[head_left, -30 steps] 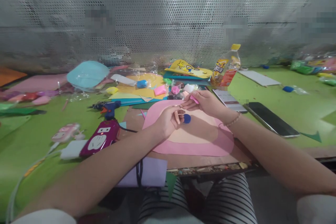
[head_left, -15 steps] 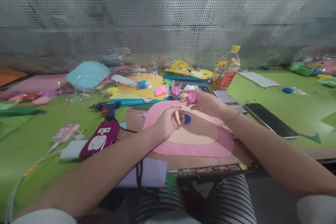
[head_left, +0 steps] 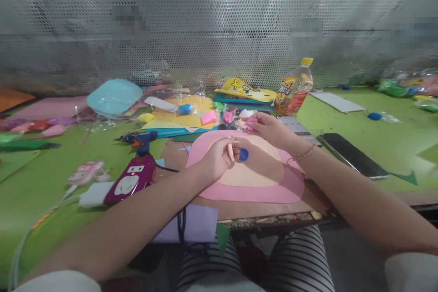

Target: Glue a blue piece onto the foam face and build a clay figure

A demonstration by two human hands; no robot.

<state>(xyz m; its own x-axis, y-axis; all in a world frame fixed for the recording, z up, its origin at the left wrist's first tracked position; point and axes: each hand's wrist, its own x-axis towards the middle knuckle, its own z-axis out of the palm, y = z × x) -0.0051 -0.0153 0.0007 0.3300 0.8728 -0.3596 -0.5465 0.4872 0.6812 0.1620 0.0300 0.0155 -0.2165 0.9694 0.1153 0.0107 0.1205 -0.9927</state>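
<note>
My right hand (head_left: 268, 130) pinches a small pink piece of clay (head_left: 251, 122) at its fingertips, above the far edge of a pink foam sheet (head_left: 294, 187) with a peach oval on it. My left hand (head_left: 219, 157) is curled loosely on that sheet, fingers closed round a small peach-coloured piece. A small blue clay ball (head_left: 243, 154) lies on the sheet right beside my left fingers.
A blue glue gun (head_left: 142, 140) and a purple power strip (head_left: 130, 183) lie left of the sheet. Clay packets, coloured foam sheets and a yellow foam shape (head_left: 244, 90) crowd the far side. A drink bottle (head_left: 294, 86) and a black phone (head_left: 354, 155) are at the right. Perforated metal wall behind.
My right hand turned the pink clay piece in its fingers and moved it slightly away and down. My left hand stayed on the sheet.
</note>
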